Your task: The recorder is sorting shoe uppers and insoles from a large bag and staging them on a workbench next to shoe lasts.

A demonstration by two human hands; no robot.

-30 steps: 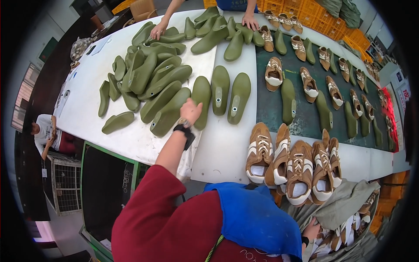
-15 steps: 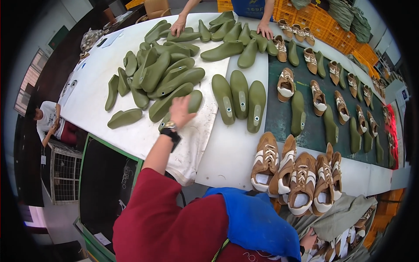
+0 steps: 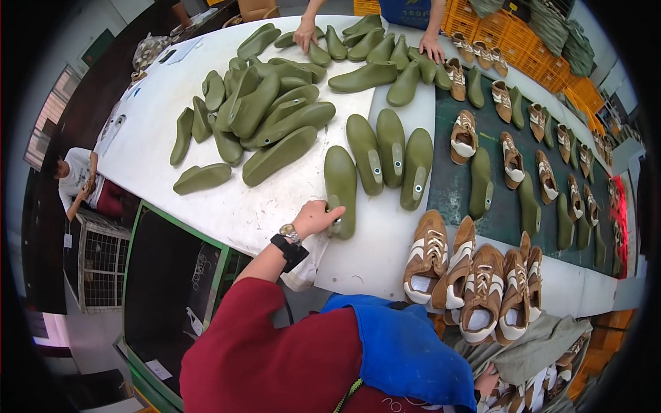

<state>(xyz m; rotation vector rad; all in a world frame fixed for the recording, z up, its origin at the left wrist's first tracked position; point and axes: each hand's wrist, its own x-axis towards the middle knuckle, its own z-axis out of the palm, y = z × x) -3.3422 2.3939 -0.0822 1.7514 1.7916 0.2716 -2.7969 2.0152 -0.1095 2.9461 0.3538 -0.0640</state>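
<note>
My left hand (image 3: 318, 219) grips the heel end of a green shoe last (image 3: 340, 184), which lies on the table's pale edge strip. Three more lasts stand in a row to its right, the nearest being a green last (image 3: 365, 153). A heap of green shoe lasts (image 3: 265, 113) covers the white cloth beyond my left hand. Low at the right, my right hand (image 3: 487, 380) is by a grey cloth (image 3: 530, 351) draped over a sack of shoes; its fingers are mostly hidden. Several brown-and-white sneakers (image 3: 480, 292) stand together on the table edge above it.
On a dark green mat (image 3: 447, 186), sneakers and lasts stand in alternating rows. Across the table, a co-worker's hands (image 3: 305, 33) touch other lasts. Orange crates (image 3: 475, 27) are stacked behind. A green-framed cart (image 3: 172, 275) stands at left, near a seated person (image 3: 82, 182).
My left hand has moved from the heap toward me and right, bringing a last beside the row of three. The co-worker's left-side hand has shifted to the right. My right hand stays low.
</note>
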